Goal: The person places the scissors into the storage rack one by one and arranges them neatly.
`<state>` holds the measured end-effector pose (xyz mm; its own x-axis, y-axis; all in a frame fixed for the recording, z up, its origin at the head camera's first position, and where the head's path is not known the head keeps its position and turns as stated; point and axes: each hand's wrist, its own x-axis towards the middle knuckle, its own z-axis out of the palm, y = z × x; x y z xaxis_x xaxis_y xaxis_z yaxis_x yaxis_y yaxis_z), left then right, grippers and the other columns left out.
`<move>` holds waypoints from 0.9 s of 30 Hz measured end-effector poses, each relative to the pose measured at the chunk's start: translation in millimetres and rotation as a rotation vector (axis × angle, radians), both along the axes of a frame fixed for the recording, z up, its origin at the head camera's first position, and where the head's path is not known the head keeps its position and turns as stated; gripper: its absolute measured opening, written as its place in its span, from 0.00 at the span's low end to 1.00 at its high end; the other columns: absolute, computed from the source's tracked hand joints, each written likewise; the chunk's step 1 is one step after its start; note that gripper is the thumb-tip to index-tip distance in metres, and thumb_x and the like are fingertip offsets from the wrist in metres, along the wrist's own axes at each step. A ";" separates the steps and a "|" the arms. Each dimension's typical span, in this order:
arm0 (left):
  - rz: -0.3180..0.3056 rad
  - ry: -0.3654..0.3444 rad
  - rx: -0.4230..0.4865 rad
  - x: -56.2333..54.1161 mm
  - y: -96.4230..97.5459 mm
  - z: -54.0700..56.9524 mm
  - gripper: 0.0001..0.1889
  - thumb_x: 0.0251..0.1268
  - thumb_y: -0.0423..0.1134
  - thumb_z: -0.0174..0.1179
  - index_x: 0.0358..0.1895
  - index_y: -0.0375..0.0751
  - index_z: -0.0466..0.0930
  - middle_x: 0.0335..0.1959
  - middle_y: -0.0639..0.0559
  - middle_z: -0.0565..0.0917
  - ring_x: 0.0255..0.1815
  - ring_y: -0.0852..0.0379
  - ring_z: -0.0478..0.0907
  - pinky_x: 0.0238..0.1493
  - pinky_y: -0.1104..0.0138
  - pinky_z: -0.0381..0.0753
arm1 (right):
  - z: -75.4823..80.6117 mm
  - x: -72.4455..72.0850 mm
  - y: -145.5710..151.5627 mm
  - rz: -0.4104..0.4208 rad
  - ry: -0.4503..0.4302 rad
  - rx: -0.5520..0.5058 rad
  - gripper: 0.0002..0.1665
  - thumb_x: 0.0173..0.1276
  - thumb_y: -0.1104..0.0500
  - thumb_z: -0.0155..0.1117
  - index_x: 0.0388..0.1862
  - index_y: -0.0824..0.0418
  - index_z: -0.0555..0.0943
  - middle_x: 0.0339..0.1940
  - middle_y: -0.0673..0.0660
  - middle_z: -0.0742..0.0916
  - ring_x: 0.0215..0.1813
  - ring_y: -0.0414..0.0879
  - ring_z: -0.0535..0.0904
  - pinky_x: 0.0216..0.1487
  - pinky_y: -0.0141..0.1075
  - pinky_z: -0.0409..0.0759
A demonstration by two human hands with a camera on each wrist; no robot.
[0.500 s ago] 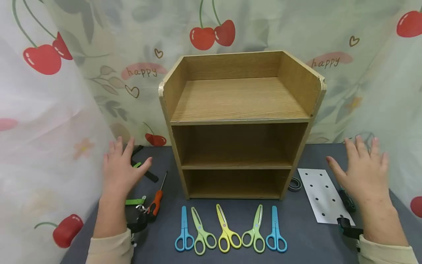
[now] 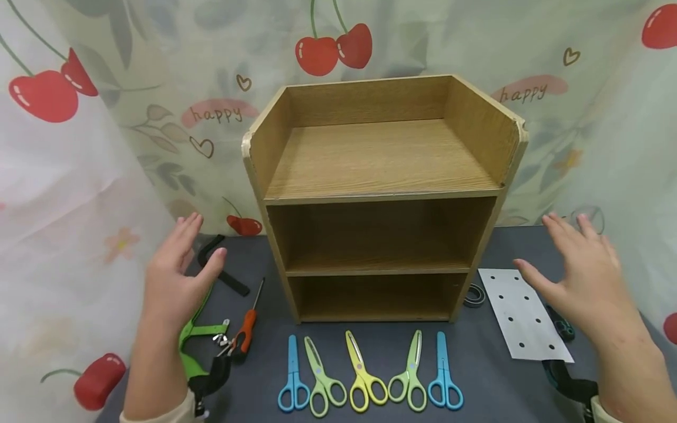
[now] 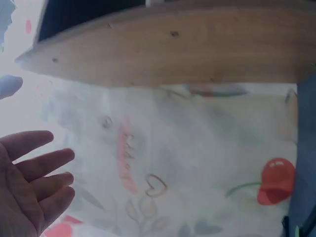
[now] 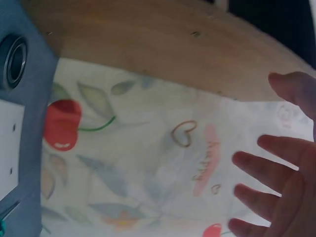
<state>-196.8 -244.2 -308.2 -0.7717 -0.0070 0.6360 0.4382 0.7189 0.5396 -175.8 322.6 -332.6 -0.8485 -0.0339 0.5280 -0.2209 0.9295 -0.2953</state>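
Observation:
A wooden shelf unit (image 2: 381, 197) stands upright at the back of the dark table, its three levels facing me. My left hand (image 2: 177, 282) hovers to its left with fingers extended and thumb apart, holding nothing. On the other side my right hand (image 2: 587, 276) is raised the same way, also holding nothing. Both hands are apart from the shelf. In the left wrist view the left hand (image 3: 32, 182) faces the shelf's side panel (image 3: 187, 49); the right wrist view shows the right hand (image 4: 284, 168) by the opposite panel (image 4: 148, 49).
Several scissors, including a yellow pair (image 2: 362, 376), lie in a row before the shelf. At left lie an orange-handled screwdriver (image 2: 247, 332) and a green-framed tool (image 2: 206, 330). At right are a white perforated plate (image 2: 520, 311) and a black ring (image 2: 474, 295). A cherry-print curtain (image 2: 227, 47) hangs behind.
Both hands have turned so that their palms face more towards the shelf, and the left hand has shifted left. The camera view has moved slightly closer. The shelf and tools stay put.

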 end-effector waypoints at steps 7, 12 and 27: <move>-0.091 0.209 -0.015 11.1 20.1 4.7 0.33 0.57 0.34 0.71 0.70 0.40 0.77 0.66 0.44 0.80 0.75 0.50 0.67 0.68 0.76 0.63 | 13.6 19.4 -17.1 0.082 -0.085 -0.072 0.49 0.69 0.47 0.72 0.82 0.60 0.61 0.77 0.70 0.69 0.81 0.64 0.53 0.65 0.74 0.57; -0.106 0.271 -0.008 17.0 31.6 6.3 0.32 0.55 0.33 0.71 0.67 0.37 0.79 0.62 0.44 0.83 0.70 0.47 0.73 0.66 0.77 0.66 | 18.2 32.7 -26.3 0.134 -0.064 -0.098 0.48 0.66 0.50 0.75 0.81 0.54 0.64 0.75 0.66 0.73 0.75 0.66 0.65 0.59 0.72 0.64; -0.302 -0.084 0.424 14.9 60.7 -0.1 0.20 0.66 0.25 0.68 0.60 0.36 0.82 0.52 0.41 0.85 0.51 0.55 0.84 0.53 0.71 0.81 | 21.0 59.9 -53.6 0.379 0.007 -0.106 0.45 0.56 0.60 0.83 0.73 0.47 0.75 0.65 0.48 0.83 0.66 0.24 0.70 0.59 0.13 0.61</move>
